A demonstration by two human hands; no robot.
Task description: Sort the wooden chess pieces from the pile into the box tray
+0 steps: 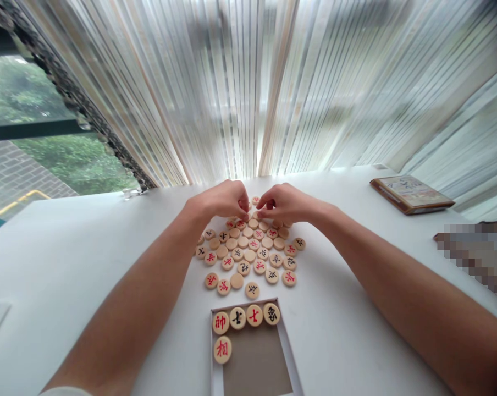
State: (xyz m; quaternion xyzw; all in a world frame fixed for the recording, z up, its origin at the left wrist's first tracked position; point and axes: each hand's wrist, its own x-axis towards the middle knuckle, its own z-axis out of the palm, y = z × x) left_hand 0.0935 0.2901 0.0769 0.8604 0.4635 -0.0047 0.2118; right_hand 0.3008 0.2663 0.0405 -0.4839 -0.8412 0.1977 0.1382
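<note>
Several round wooden chess discs (248,256) with red or black characters lie spread on the white table (87,258). My left hand (221,201) and my right hand (283,202) are both at the far edge of the spread, fingers curled and pinched together over the discs there. What each pinch holds is too small to make out. Closer to me, a shallow open box (292,352) with a brown floor holds several larger discs (246,317) in a row along its far wall, plus one below at the left.
A flat brown box or book (411,193) lies at the far right of the table. A blurred patch covers something at the right edge. Striped curtains hang behind the table, with a window at the left.
</note>
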